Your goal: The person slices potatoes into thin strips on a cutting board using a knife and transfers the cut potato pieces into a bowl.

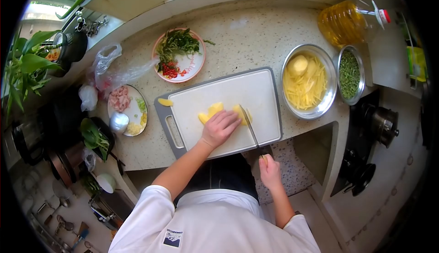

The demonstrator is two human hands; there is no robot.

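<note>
My left hand [222, 127] presses with bent fingers on a piece of peeled potato [237, 110] on the white cutting board [251, 84] with a grey edge. In my right hand [270, 170] is the handle of a kitchen knife [249, 125]. Its blade stands at the potato, just right of my left fingertips. More pale yellow potato pieces [215, 108] lie beyond and left of my left hand. One thin potato slice [165, 102] rests near the board's upper left corner. My left palm hides part of the potato.
Right of the board stands a metal bowl [329, 102] of potato shreds and a whole potato, then a bowl of chopped greens [350, 72] and an oil bottle [340, 23]. Leftward are a plate with greens and red chilli [194, 65] and a plate with meat [120, 98].
</note>
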